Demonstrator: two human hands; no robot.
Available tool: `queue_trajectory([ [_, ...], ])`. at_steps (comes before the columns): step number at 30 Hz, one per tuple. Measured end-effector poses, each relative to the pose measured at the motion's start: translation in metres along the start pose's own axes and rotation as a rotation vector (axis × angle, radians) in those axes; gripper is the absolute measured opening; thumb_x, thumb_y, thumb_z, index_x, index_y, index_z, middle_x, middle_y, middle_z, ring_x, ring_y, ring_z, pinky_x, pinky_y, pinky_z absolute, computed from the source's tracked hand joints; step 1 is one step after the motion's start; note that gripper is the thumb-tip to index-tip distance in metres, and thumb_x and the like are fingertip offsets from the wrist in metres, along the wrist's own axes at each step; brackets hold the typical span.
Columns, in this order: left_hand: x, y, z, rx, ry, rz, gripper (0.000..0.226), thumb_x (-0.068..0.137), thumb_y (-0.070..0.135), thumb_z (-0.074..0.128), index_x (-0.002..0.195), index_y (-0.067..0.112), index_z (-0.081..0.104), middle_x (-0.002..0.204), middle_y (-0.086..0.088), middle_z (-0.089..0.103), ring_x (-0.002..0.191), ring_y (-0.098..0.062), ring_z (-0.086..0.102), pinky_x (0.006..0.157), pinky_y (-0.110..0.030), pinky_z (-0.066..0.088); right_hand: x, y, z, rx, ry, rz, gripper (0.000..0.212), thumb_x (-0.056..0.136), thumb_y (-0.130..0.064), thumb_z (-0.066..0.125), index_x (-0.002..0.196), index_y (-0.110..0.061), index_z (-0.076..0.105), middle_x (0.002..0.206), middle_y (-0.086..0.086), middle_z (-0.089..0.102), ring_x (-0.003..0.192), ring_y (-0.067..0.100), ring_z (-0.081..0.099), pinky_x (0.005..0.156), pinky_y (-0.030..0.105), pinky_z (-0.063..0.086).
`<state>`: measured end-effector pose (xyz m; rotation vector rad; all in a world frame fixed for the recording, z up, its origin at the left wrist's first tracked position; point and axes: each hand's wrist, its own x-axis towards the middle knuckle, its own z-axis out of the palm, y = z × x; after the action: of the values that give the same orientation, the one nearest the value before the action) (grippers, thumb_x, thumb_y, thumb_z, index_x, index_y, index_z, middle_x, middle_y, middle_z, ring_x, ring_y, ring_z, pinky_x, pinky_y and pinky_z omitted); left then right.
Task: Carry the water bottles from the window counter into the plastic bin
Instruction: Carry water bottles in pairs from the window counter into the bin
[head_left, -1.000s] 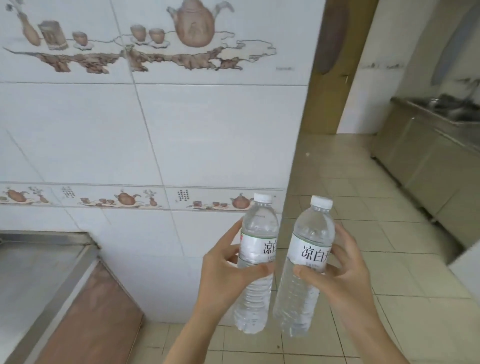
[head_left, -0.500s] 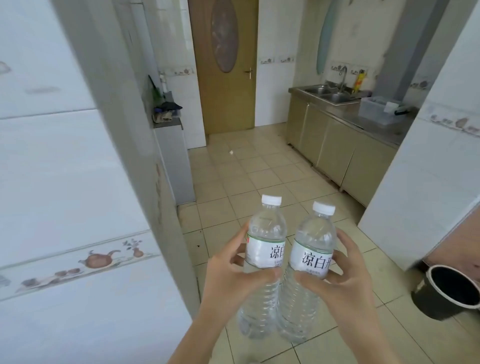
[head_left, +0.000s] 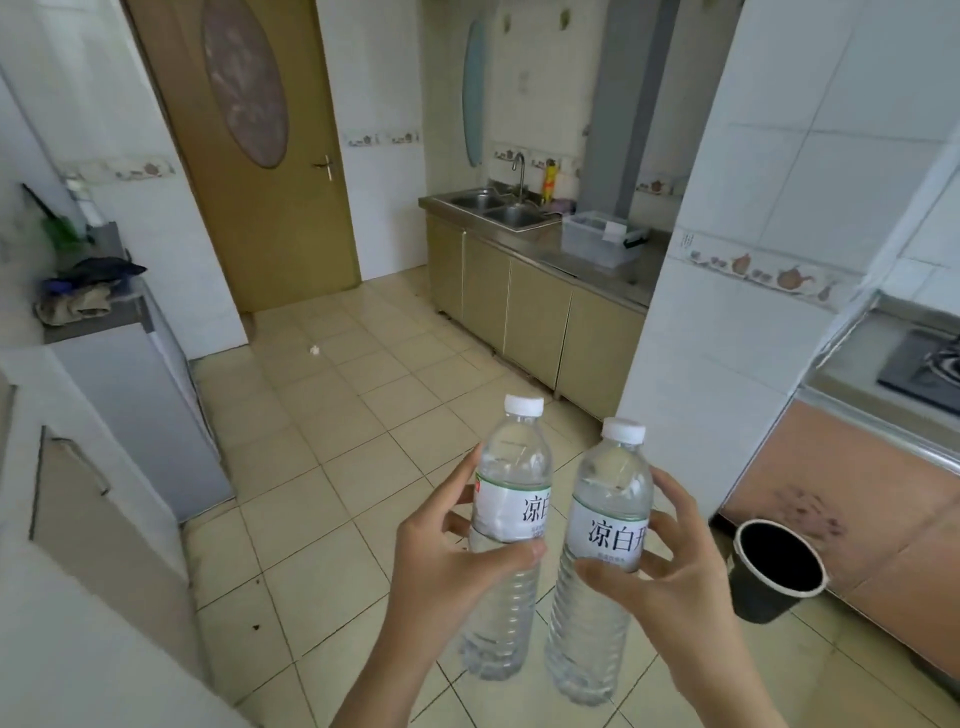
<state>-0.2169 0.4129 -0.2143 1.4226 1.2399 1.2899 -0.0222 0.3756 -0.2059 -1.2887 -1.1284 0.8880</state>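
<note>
I hold two clear water bottles upright, side by side, over the tiled floor. My left hand (head_left: 441, 561) grips the left bottle (head_left: 511, 488) around its white label. My right hand (head_left: 670, 577) grips the right bottle (head_left: 608, 509) the same way. Both bottles have white caps and are full. A clear plastic bin (head_left: 597, 241) stands on the steel counter beside the sink, far ahead on the right, with a small white item on top of it.
A steel sink (head_left: 493, 205) tops beige cabinets (head_left: 535, 317) along the right wall. A black bucket (head_left: 774, 566) stands on the floor at the right. A white tiled pillar (head_left: 727, 312) juts out on the right. A brown door (head_left: 270, 156) is ahead, and a grey cabinet (head_left: 140, 405) stands left.
My view has swung right and moved forward past the tiled wall into the kitchen. The sink counter and bin have come closer. Both hands keep the same hold on the bottles.
</note>
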Motion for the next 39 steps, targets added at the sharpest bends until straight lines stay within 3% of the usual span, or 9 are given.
queue_trajectory([
  [3,0.049,-0.005,0.005,-0.010,-0.020,-0.001,0.097,0.043,0.035,0.092,0.132,0.048,0.058,0.105,0.014,0.073,0.078,-0.013,0.063,0.072,-0.023,0.052,0.040,0.005,0.004,-0.004,0.032,0.016,0.095,0.052,0.001,0.089,0.121,-0.051,0.049,0.096,-0.019,0.069,0.082,0.011,0.071,0.076,0.035,0.056],
  [6,0.095,-0.014,0.006,0.003,-0.027,0.000,0.096,0.041,0.037,0.091,0.130,0.050,0.058,0.105,0.014,0.074,0.077,-0.010,0.063,0.070,-0.017,0.051,0.084,0.013,0.012,0.000,0.037,0.014,0.094,0.052,0.000,0.089,0.112,-0.060,0.050,0.095,-0.021,0.068,0.078,0.009,0.072,0.057,0.021,0.056],
  [9,0.142,-0.027,0.009,0.016,-0.022,-0.001,0.094,0.042,0.038,0.092,0.128,0.053,0.058,0.104,0.014,0.074,0.079,-0.013,0.065,0.072,-0.013,0.051,0.131,0.023,0.021,-0.006,0.034,0.004,0.093,0.052,0.001,0.089,0.106,-0.064,0.050,0.093,-0.024,0.067,0.077,0.006,0.071,0.054,0.015,0.054],
  [15,0.254,-0.056,0.026,0.058,0.005,0.010,0.089,0.044,0.041,0.091,0.122,0.062,0.055,0.103,0.020,0.073,0.077,-0.007,0.066,0.066,-0.015,0.051,0.244,0.053,0.041,-0.002,0.007,0.027,0.093,0.051,-0.001,0.090,0.116,-0.053,0.049,0.094,-0.019,0.069,0.079,0.009,0.071,0.061,0.023,0.056],
  [24,0.429,-0.084,0.054,0.096,0.031,-0.003,0.093,0.040,0.043,0.093,0.121,0.065,0.052,0.104,0.022,0.072,0.083,-0.015,0.067,0.069,-0.021,0.052,0.427,0.077,0.068,0.001,-0.018,0.032,0.092,0.051,0.002,0.090,0.115,-0.051,0.051,0.093,-0.019,0.068,0.078,0.009,0.071,0.058,0.017,0.055],
  [30,0.534,-0.100,0.060,0.104,0.001,0.009,0.094,0.041,0.045,0.093,0.123,0.064,0.051,0.106,0.024,0.071,0.085,-0.015,0.067,0.070,-0.024,0.054,0.526,0.082,0.095,-0.047,0.000,0.006,0.092,0.052,0.003,0.089,0.120,-0.046,0.051,0.102,-0.001,0.069,0.086,0.009,0.069,0.069,0.022,0.054],
  [34,0.613,-0.120,0.060,0.115,-0.048,0.024,0.093,0.040,0.046,0.092,0.120,0.067,0.051,0.106,0.028,0.069,0.083,-0.011,0.067,0.067,-0.023,0.055,0.595,0.093,0.121,-0.065,0.030,0.005,0.094,0.052,0.003,0.088,0.120,-0.048,0.051,0.104,-0.004,0.070,0.093,0.014,0.069,0.076,0.034,0.056],
  [39,0.723,-0.139,0.057,0.110,-0.134,0.038,0.090,0.041,0.043,0.093,0.118,0.066,0.053,0.105,0.027,0.069,0.082,-0.010,0.067,0.069,-0.027,0.058,0.683,0.106,0.156,-0.058,0.124,0.030,0.095,0.049,0.003,0.089,0.115,-0.054,0.052,0.095,-0.014,0.069,0.081,0.016,0.072,0.070,0.037,0.058],
])
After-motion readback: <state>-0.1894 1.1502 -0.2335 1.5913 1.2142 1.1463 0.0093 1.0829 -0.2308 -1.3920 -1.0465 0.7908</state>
